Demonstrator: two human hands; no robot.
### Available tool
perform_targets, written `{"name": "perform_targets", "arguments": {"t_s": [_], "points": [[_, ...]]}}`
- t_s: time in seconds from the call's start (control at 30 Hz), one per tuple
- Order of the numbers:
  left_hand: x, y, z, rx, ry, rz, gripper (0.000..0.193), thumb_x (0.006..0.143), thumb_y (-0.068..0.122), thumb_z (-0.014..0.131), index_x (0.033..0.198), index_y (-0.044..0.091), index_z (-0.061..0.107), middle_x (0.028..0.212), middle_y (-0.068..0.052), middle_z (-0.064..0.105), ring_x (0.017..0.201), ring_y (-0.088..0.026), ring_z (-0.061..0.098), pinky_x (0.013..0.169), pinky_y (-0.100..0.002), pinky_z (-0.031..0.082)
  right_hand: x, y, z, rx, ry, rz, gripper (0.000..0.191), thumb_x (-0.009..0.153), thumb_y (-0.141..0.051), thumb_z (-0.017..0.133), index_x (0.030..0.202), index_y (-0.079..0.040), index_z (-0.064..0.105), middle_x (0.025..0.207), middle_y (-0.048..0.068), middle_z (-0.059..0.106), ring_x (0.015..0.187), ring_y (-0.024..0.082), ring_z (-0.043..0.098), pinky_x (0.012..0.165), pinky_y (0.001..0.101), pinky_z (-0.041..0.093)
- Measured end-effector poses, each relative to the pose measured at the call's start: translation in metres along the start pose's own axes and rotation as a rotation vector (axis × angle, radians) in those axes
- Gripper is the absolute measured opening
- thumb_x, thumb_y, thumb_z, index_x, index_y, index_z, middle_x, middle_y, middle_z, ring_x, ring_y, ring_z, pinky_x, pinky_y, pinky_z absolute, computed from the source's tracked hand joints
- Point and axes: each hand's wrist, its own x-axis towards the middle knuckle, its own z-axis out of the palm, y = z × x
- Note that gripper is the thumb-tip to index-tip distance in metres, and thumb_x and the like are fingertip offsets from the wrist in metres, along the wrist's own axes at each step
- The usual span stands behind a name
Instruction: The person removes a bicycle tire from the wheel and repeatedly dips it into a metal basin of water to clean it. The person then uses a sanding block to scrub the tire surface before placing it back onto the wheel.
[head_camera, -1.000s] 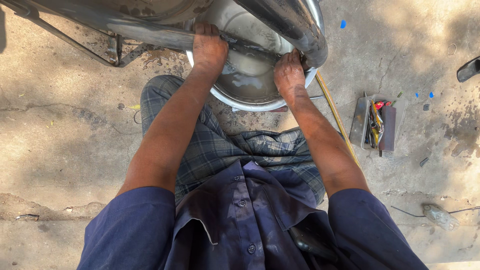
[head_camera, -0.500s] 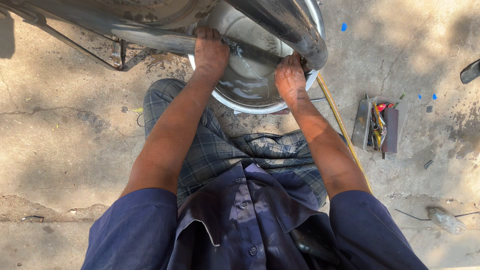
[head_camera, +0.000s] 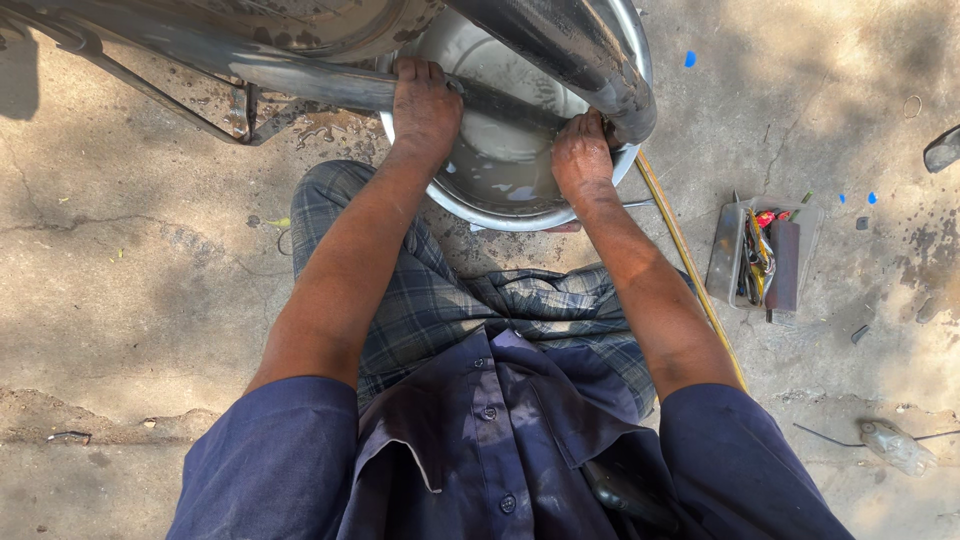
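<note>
Steel basin (head_camera: 500, 205) sits on concrete floor (head_camera: 130, 290) just ahead of your knees, murky water inside. Dark tube (head_camera: 560, 50) arcs over basin, part dipped in water. Your left hand (head_camera: 425, 105) presses palm-down on tube at basin's left rim, fingers curled over it. Your right hand (head_camera: 582, 155) grips tube at right rim, fingers wrapped under. Clear tray of tools (head_camera: 765, 255) lies on floor to right, well apart. Yellow rod (head_camera: 690, 270) runs between.

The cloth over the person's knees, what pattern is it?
Checked cloth, grey-blue plaid, seen best in the head view.
</note>
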Motion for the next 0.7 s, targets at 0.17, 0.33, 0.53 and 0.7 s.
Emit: {"name": "perform_targets", "arguments": {"t_s": [0.17,0.33,0.53,0.7], "points": [[0.002,0.0,0.004,-0.023,0.024,-0.006,0.031,0.093,0.03,0.062,0.113,0.014,0.08,0.128,-0.02,0.065,0.127,-0.037,0.051,0.106,-0.057,0.028,-0.001,-0.001,-0.005,-0.032,0.004,0.013,0.031,0.094,-0.021,0.059,0.106,0.002,0.076,0.098,0.019,0.069,0.11,0.031,0.062,0.12,0.0483,0.028],[-0.008,-0.003,-0.008,-0.077,0.01,0.03,0.031,0.094,0.028,0.059,0.115,0.018,0.079,0.131,-0.02,0.063,0.131,-0.039,0.049,0.11,-0.058,0.025,-0.005,0.01,-0.001,0.055,0.185,0.13,0.036,0.089,-0.021,0.058,0.11,0.005,0.073,0.106,0.02,0.069,0.113,0.03,0.062,0.116,0.0434,0.032],[-0.031,-0.009,-0.01,-0.232,0.096,0.077,0.035,0.102,0.026,0.051,0.129,0.022,0.073,0.138,-0.022,0.059,0.135,-0.043,0.045,0.115,-0.063,0.021,-0.028,0.031,0.006,0.179,0.305,0.189,0.028,0.092,-0.014,0.06,0.112,0.003,0.071,0.107,0.02,0.069,0.113,0.031,0.065,0.125,0.0432,0.031],[-0.074,-0.019,-0.005,-0.365,0.335,0.133,0.037,0.084,0.022,0.063,0.12,0.025,0.072,0.148,-0.02,0.053,0.14,-0.043,0.043,0.115,-0.068,0.018,-0.073,0.042,-0.016,0.139,0.392,0.186,0.028,0.091,-0.015,0.064,0.115,-0.002,0.072,0.111,0.017,0.068,0.118,0.032,0.064,0.12,0.0417,0.036]]}}
